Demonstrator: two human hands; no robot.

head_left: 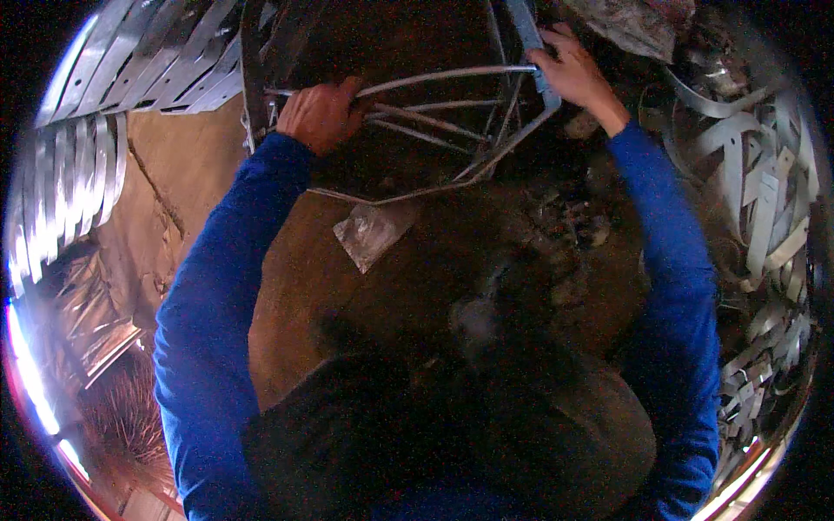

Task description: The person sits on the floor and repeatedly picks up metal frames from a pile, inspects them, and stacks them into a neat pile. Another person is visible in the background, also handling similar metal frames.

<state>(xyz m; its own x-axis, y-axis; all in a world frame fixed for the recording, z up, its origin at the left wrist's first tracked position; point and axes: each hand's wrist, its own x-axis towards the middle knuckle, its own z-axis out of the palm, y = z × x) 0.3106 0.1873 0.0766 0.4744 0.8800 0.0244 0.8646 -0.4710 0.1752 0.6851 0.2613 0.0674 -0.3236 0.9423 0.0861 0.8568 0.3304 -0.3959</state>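
A frame of thin metal bars and rods (pixel 452 74) stands in front of me at the top of the head view, its upper part cut off by the picture's edge. My left hand (pixel 323 118) is closed round a rod at the frame's left side. On the right, my right hand (pixel 573 74) grips a flat grey-blue metal bar (pixel 526 30) of the same frame, by the end of a curved rod. Parts of the frame are lost in the dark.
Bent metal strips (pixel 87 174) are stacked at the left, above a bundle of thin rods (pixel 130 412). Loose metal strips (pixel 756 200) pile up along the right. A small clear plastic bag (pixel 372 233) lies on the brown floor (pixel 291 286) below the frame.
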